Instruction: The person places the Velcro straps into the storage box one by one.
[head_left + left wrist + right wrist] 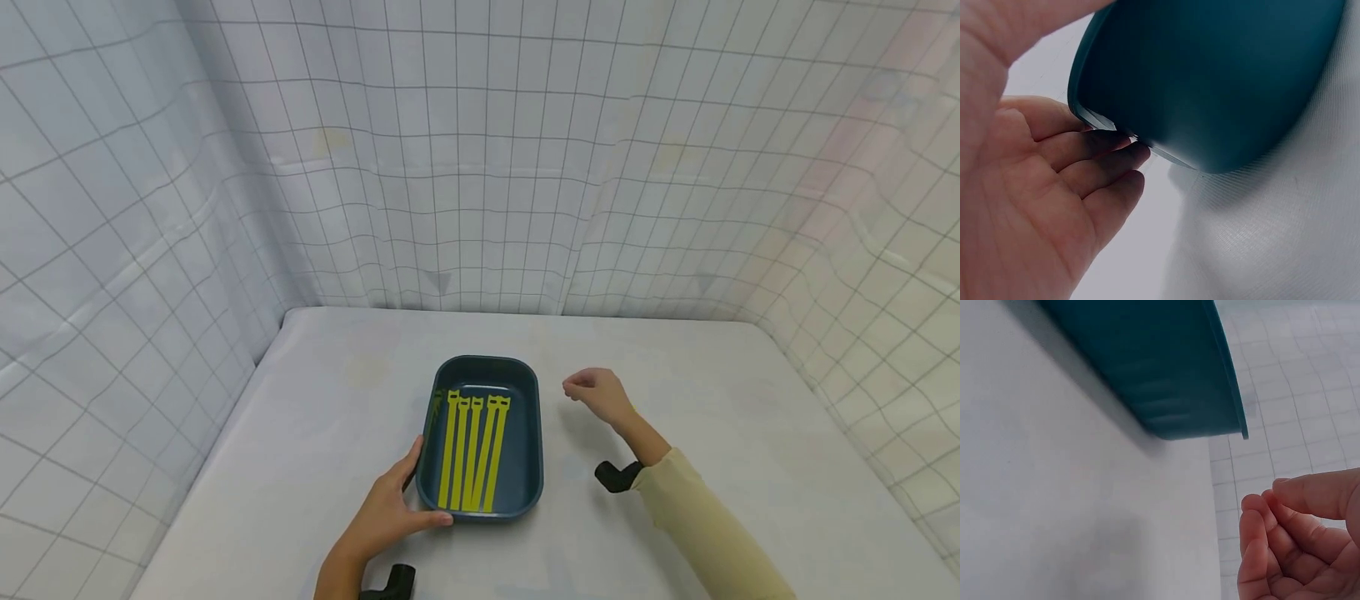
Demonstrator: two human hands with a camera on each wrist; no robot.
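Note:
A dark teal tray (pixel 519 471) lies on the white table, long side pointing away from me. Several yellow hook-and-loop cable straps (pixel 491 450) lie lengthwise in it, side by side, their slotted heads at the far end. My left hand (pixel 386 508) holds the tray's near left corner, thumb along the front and fingers against the left side. In the left wrist view, the fingers touch the tray wall (pixel 1210 81). Right of the tray and apart from it, my right hand (pixel 600 394) hovers with fingers curled and thumb meeting the fingertips; nothing shows between them (pixel 1297 537).
The white table (pixel 360 375) surrounds the tray. Grid-patterned white curtains (pixel 480 167) hang behind it and on both sides. A black wrist camera mount (pixel 618 477) sits below my right wrist, and another black mount (pixel 397 583) below my left.

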